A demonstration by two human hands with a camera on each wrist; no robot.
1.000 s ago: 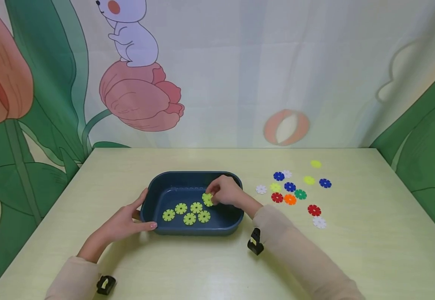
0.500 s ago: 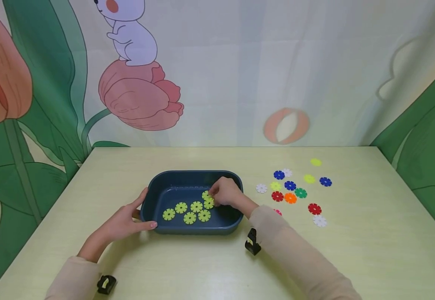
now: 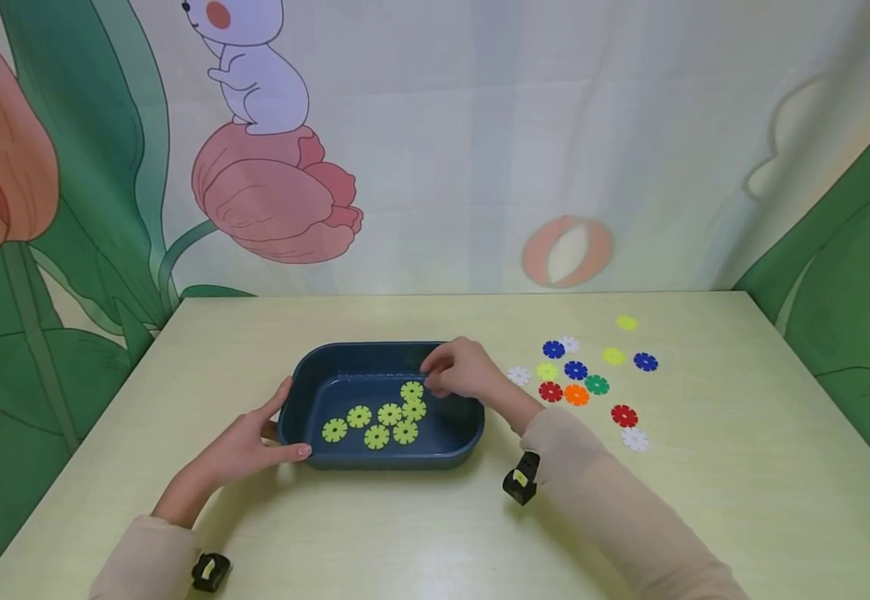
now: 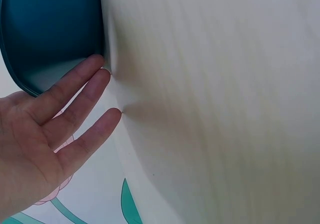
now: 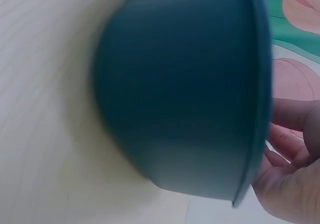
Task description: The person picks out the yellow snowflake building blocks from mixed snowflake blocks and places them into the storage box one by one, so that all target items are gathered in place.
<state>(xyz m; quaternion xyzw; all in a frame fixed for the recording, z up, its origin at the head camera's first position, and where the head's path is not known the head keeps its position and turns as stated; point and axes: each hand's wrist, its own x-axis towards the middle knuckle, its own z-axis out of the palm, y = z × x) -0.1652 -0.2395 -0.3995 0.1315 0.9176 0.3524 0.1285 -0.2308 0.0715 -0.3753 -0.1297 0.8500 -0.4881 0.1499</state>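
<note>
Dark blue tray (image 3: 307, 392) at table centre, seven yellow-green discs (image 3: 390, 414) inside. Left hand (image 3: 243, 447), fingers straight, resting against its 9 o'clock wall. Right hand (image 3: 461, 371) over the 2 o'clock rim, curled, seemingly empty. Discs likely light, stiff, thin; best pinched by edges.

Bright, even light; soft shadows under the tray (image 3: 375, 458) and sleeves. Head view sharp; both wrist views blurred (the right one worse).

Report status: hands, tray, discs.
Left hand open, flat against the blue tray. Right hand over the tray, fingers curled, nothing visibly held. Seven yellow-green discs inside; mixed-colour discs lie on the table, right.
</note>
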